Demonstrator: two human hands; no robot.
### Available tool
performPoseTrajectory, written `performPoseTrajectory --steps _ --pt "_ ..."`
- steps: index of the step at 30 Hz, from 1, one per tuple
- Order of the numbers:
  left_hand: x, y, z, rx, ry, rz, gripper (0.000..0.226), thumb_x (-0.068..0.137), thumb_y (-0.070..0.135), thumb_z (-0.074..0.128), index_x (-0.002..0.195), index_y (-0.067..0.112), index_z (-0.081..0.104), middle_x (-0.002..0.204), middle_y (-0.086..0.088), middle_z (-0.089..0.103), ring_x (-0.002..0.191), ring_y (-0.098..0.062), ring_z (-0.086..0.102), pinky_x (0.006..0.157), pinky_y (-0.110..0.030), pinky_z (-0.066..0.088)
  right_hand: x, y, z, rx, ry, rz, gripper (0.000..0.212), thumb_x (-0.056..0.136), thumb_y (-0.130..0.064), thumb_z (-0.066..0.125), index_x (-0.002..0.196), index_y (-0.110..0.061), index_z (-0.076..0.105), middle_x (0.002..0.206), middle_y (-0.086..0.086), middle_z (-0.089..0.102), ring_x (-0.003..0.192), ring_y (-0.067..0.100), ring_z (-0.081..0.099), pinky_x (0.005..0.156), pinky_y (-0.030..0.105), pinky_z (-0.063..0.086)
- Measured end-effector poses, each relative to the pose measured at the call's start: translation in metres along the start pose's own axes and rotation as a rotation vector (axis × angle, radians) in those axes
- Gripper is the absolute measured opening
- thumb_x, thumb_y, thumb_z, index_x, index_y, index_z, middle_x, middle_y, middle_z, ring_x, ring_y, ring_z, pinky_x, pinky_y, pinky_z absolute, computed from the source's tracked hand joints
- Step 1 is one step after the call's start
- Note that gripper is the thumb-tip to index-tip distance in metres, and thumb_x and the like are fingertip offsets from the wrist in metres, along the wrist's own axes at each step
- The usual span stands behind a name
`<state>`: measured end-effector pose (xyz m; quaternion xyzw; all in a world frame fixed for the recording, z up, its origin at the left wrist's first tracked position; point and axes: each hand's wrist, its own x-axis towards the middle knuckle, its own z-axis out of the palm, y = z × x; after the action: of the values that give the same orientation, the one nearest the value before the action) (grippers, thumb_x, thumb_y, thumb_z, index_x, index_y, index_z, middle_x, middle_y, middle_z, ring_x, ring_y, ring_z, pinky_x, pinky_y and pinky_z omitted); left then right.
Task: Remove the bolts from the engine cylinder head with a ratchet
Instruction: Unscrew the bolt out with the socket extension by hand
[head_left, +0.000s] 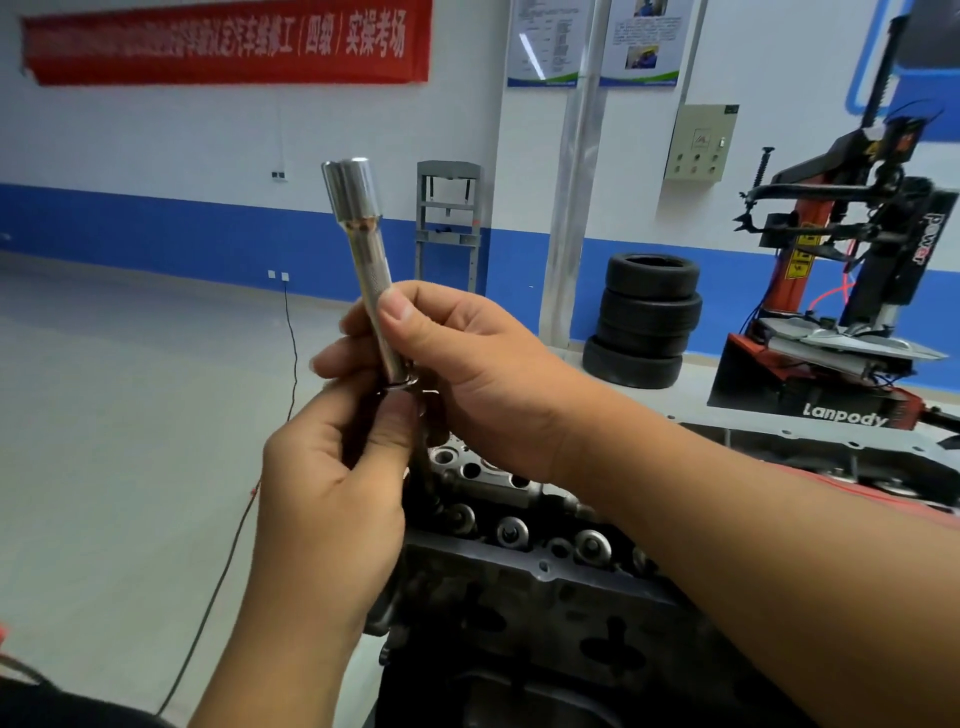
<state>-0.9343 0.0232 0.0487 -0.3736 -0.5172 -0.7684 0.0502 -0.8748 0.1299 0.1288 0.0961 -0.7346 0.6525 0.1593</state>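
A long chrome socket extension (363, 254) stands nearly upright in front of me, its wide end at the top. My right hand (467, 374) grips its lower shaft with thumb and fingers. My left hand (337, 478) pinches a dark bolt (423, 462) that hangs from the extension's lower end, its washer at the joint. Below both hands lies the engine cylinder head (545, 566), dark metal with several valve springs and bolt holes along its top. No ratchet handle is visible.
A tyre changer (852, 291) stands at the right behind the engine. A stack of tyres (644, 322) sits by a wall column. A thin cable (249, 519) runs across the grey floor on the left. A grey press frame (449, 223) stands against the far wall.
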Motion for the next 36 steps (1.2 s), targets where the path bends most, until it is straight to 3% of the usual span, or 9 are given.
performPoseTrajectory --steps 6,9,13,17,20,26,30,33,36 --pt "0.0009 -0.0002 0.0008 0.043 0.076 0.018 0.025 0.081 0.03 0.086 0.093 0.05 0.076 0.086 0.013 0.079 0.08 -0.009 0.078 0.076 -0.038 0.061 -0.0002 0.0003 0.0002 0.056 -0.015 0.008 0.017 0.106 -0.029 0.053 0.11 -0.014 0.061 0.109 0.012 0.074 0.101 0.03 0.068 0.099 0.058 0.052" --pt "-0.0003 0.0026 0.0019 0.033 0.08 0.013 0.024 0.074 0.046 0.082 0.097 0.048 0.077 0.089 0.014 0.08 0.083 -0.007 0.078 0.077 -0.03 0.062 -0.0005 0.0008 -0.0005 0.05 -0.022 -0.015 0.011 0.106 -0.023 0.054 0.101 -0.013 0.057 0.106 0.015 0.074 0.098 0.03 0.07 0.091 0.052 0.057" --pt "0.0009 0.0019 -0.0012 -0.04 -0.051 -0.024 0.025 0.092 0.034 0.064 0.112 0.044 0.076 0.106 0.009 0.08 0.101 -0.015 0.077 0.093 -0.045 0.058 -0.0021 -0.0018 -0.0025 0.009 -0.024 0.005 0.027 0.111 -0.028 0.045 0.108 -0.011 0.065 0.108 0.009 0.074 0.1 0.02 0.07 0.08 0.033 0.058" --pt "0.0014 -0.0007 -0.0014 0.025 0.043 -0.006 0.029 0.08 0.02 0.087 0.095 0.043 0.077 0.09 0.01 0.08 0.085 -0.01 0.078 0.08 -0.036 0.065 -0.002 -0.0003 -0.0005 0.036 -0.009 0.016 0.024 0.108 -0.032 0.05 0.115 -0.014 0.064 0.111 0.012 0.074 0.104 0.026 0.07 0.101 0.054 0.053" --pt "0.0001 -0.0011 -0.0005 0.051 0.083 0.03 0.028 0.069 0.039 0.088 0.093 0.042 0.076 0.085 0.014 0.078 0.078 -0.005 0.076 0.068 -0.019 0.06 -0.0006 -0.0003 0.0002 0.068 -0.012 -0.006 0.011 0.102 -0.025 0.058 0.102 -0.014 0.056 0.106 0.018 0.074 0.102 0.033 0.071 0.103 0.062 0.05" --pt "0.0011 0.0015 -0.0025 -0.044 -0.073 -0.016 0.026 0.094 0.029 0.061 0.11 0.043 0.076 0.106 0.008 0.08 0.102 -0.016 0.077 0.094 -0.043 0.056 -0.0022 -0.0016 -0.0018 -0.001 0.006 0.004 0.026 0.11 -0.029 0.046 0.105 -0.013 0.065 0.106 0.01 0.075 0.106 0.026 0.07 0.09 0.044 0.056" --pt "0.0013 0.0023 -0.0002 -0.034 0.052 -0.015 0.019 0.082 0.017 0.083 0.087 0.035 0.076 0.086 0.009 0.079 0.079 -0.007 0.076 0.073 -0.028 0.059 -0.0019 -0.0012 -0.0006 0.019 0.018 0.025 0.025 0.106 -0.033 0.052 0.108 -0.014 0.067 0.11 0.012 0.075 0.105 0.029 0.071 0.108 0.061 0.048" --pt "0.0003 0.0058 0.0005 -0.047 0.072 -0.02 0.026 0.061 0.042 0.088 0.081 0.032 0.075 0.08 0.008 0.078 0.073 -0.005 0.074 0.066 -0.018 0.057 -0.0007 -0.001 -0.0005 -0.005 0.041 -0.006 0.017 0.1 -0.029 0.06 0.101 -0.012 0.062 0.107 0.014 0.076 0.104 0.033 0.073 0.104 0.063 0.051" --pt "0.0012 0.0055 -0.0021 -0.05 -0.085 -0.028 0.019 0.084 0.047 0.077 0.101 0.039 0.078 0.096 0.005 0.08 0.092 -0.012 0.077 0.086 -0.032 0.059 -0.0005 -0.0031 -0.0028 -0.041 0.08 -0.006 0.024 0.107 -0.031 0.054 0.098 -0.01 0.062 0.103 0.009 0.077 0.1 0.023 0.074 0.083 0.043 0.062"
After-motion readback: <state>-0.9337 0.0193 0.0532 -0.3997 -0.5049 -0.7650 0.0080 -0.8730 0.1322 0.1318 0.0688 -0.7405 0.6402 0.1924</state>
